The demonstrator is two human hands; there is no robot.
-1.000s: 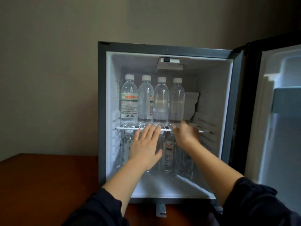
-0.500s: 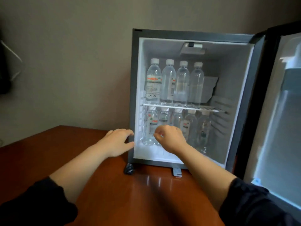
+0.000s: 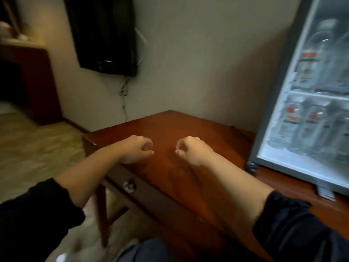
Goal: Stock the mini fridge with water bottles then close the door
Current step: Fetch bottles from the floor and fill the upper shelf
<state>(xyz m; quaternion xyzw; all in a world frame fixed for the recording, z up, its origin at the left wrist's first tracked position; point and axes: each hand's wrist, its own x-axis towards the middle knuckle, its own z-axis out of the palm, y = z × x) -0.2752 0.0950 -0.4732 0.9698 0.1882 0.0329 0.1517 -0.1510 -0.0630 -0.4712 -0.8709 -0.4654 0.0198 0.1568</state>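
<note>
At frame centre the left hand [image 3: 136,149] and right hand [image 3: 190,151] hover over the table [image 3: 170,127], both curled into loose fists holding nothing, while the open fridge [image 3: 272,103] at the right edge shows blurred bottles [image 3: 309,127] on two levels.

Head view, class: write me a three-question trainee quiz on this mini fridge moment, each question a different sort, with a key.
1. True or false: the mini fridge stands open, lit, with bottles inside.
2. The left hand holds: A a bottle, B nothing, C a cloth.
3. Fill in: the right hand hovers over the wooden ____.

Key: 1 true; 2 B; 3 table.
</note>
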